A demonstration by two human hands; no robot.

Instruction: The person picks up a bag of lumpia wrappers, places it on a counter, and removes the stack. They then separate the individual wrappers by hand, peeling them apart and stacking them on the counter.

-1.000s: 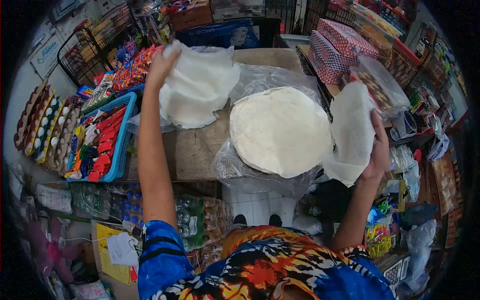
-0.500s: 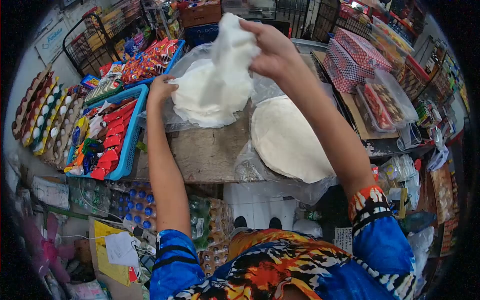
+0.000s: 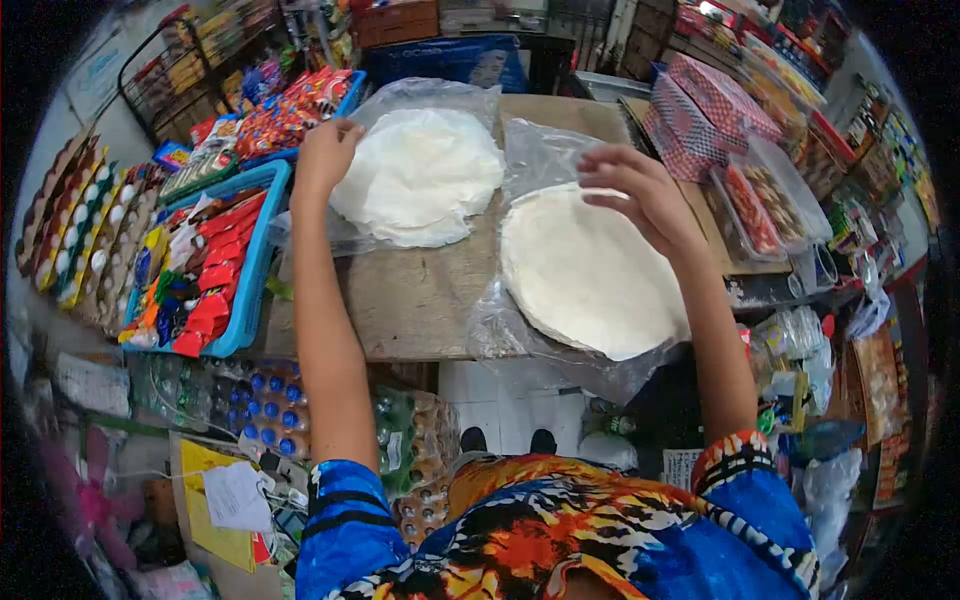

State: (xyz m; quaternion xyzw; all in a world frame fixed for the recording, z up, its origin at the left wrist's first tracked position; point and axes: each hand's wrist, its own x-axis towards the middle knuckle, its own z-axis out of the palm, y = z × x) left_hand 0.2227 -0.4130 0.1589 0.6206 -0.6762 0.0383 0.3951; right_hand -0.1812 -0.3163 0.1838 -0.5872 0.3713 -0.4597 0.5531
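Two stacks of thin, round, pale wrapper sheets lie on plastic on a wooden table. Over the upper part of the right stack (image 3: 590,275) hovers my right hand (image 3: 635,190), its fingers apart and holding nothing. My left hand (image 3: 328,155) is at the left edge of the left stack (image 3: 425,175), with loosely bent fingers and nothing visible in them. The left stack's top sheet lies fairly flat with a ragged, wavy rim. Clear plastic (image 3: 545,150) sticks out behind the right stack, and more plastic (image 3: 440,92) shows behind the left one.
Blue baskets of packaged snacks (image 3: 262,260) stand left of my left arm, with egg trays (image 3: 85,235) beyond. To the right are checkered boxes (image 3: 700,110) and a clear plastic container (image 3: 770,215). Bottles with blue caps (image 3: 270,410) sit below the table's front edge (image 3: 430,357).
The sheet my right hand held up now lies on the left stack. My right hand has let go and moved right, over the other stack. My left hand has shifted slightly upward.
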